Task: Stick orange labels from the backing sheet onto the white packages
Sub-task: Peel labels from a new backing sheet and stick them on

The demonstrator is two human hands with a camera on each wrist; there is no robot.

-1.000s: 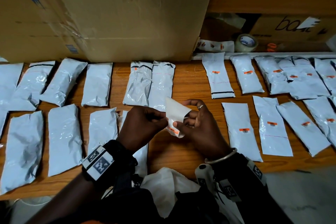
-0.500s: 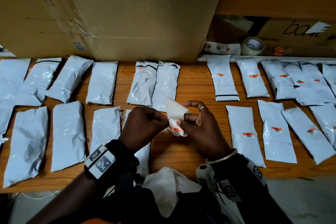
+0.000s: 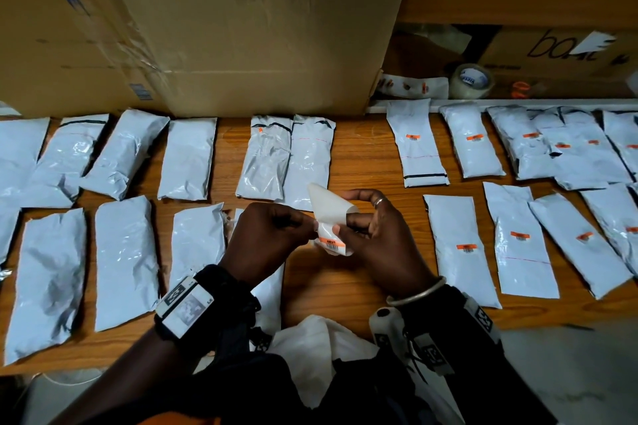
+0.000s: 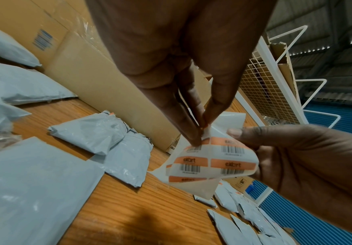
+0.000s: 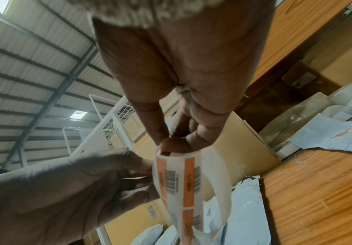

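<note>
A curled white backing sheet (image 3: 329, 214) with several orange barcode labels (image 4: 191, 161) hangs above the table's middle. My right hand (image 3: 347, 226) grips the sheet, thumb on its face and fingers behind it (image 5: 171, 146). My left hand (image 3: 310, 228) pinches the lifted corner of one orange label (image 4: 205, 132) at the sheet's upper left between thumb and fingers. Plain white packages (image 3: 124, 262) lie in rows on the left. The packages on the right (image 3: 462, 245) each carry an orange label.
A big cardboard box (image 3: 241, 28) stands along the back of the wooden table (image 3: 345, 283). A tape roll (image 3: 471, 79) sits on a ledge at the back right. White cloth (image 3: 310, 348) lies at my lap. A white wire rack (image 4: 275, 82) stands behind the box.
Both hands have stayed together over the table's middle. The sheet has turned a little, and an orange label on its lower part shows more plainly.
</note>
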